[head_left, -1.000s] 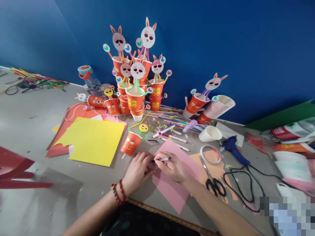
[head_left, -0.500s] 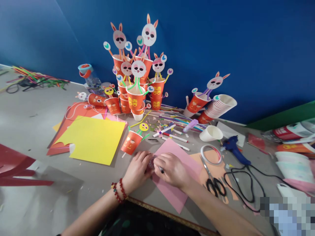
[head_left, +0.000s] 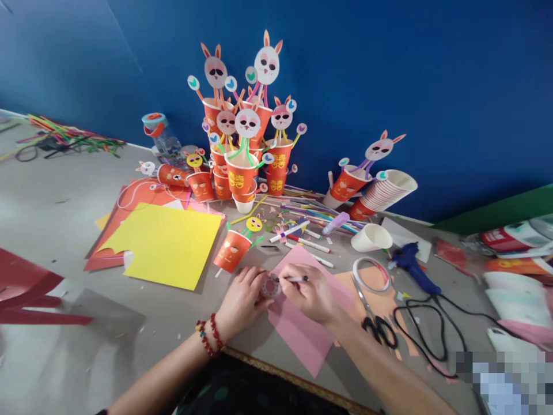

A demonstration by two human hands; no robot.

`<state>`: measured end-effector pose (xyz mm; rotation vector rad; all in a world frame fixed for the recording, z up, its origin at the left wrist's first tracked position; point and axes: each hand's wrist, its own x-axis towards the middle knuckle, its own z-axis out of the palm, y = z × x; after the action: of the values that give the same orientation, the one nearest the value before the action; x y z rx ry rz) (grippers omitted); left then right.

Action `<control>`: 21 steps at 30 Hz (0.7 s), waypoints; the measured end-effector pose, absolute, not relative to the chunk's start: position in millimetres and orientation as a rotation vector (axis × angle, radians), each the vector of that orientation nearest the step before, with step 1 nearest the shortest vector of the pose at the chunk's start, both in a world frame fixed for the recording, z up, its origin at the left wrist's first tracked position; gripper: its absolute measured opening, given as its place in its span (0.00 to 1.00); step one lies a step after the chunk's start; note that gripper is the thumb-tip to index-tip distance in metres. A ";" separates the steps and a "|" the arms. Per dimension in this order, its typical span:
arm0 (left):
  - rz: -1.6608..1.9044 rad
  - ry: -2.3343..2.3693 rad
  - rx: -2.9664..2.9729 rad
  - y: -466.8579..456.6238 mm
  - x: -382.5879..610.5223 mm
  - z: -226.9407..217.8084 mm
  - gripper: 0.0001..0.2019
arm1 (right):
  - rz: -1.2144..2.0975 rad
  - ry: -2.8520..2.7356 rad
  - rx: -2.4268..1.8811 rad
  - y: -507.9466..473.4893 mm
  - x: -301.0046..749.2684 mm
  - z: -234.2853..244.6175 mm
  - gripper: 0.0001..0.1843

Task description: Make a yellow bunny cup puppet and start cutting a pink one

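Note:
My left hand (head_left: 244, 295) lies at the left edge of a pink paper sheet (head_left: 300, 340), fingers and thumb closed round the side of a small round disc (head_left: 271, 286). That disc has a clear or whitish rim and a pinkish-red middle; its exact kind does not show. In my right hand (head_left: 309, 294) is a pen (head_left: 298, 279), held almost level, its tip close to the disc's upper right edge. Just beyond my left hand leans an orange-red paper cup (head_left: 232, 252) with a yellow paper face above it.
Rabbit-faced cups (head_left: 242, 178) stand stacked at the back. Yellow paper (head_left: 173, 245) lies on the left. To the right are scissors (head_left: 380, 331), a tape roll (head_left: 371, 273), a white cup (head_left: 371, 237) and a blue glue gun (head_left: 412, 268) with its cord. Markers (head_left: 313, 244) lie ahead.
My right hand has turned and shifted slightly right, so the pen now lies flatter and points left. More of the disc shows; my left hand stays on it.

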<state>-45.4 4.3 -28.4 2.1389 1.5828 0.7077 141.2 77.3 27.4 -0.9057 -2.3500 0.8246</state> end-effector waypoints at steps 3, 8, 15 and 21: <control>0.706 1.595 2.141 4.4 -45.4 -28.0 0.25 | 0.981 -2.260 -0.963 77.7 146.4 25.5 0.11; 0.707 1.586 2.138 4.6 -45.1 -26.8 0.23 | 1.095 -2.245 -0.961 74.6 142.1 16.2 0.10; 0.711 1.592 2.131 4.8 -44.6 -25.2 0.21 | 1.105 -2.267 -0.943 74.1 137.1 9.9 0.10; 0.705 1.586 2.135 5.2 -44.1 -22.6 0.20 | 1.137 -2.268 -0.945 74.8 137.5 8.4 0.10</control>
<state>-44.1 5.2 -22.6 2.1353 1.5857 0.7055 137.5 74.8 8.4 -0.9445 -2.2679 1.1367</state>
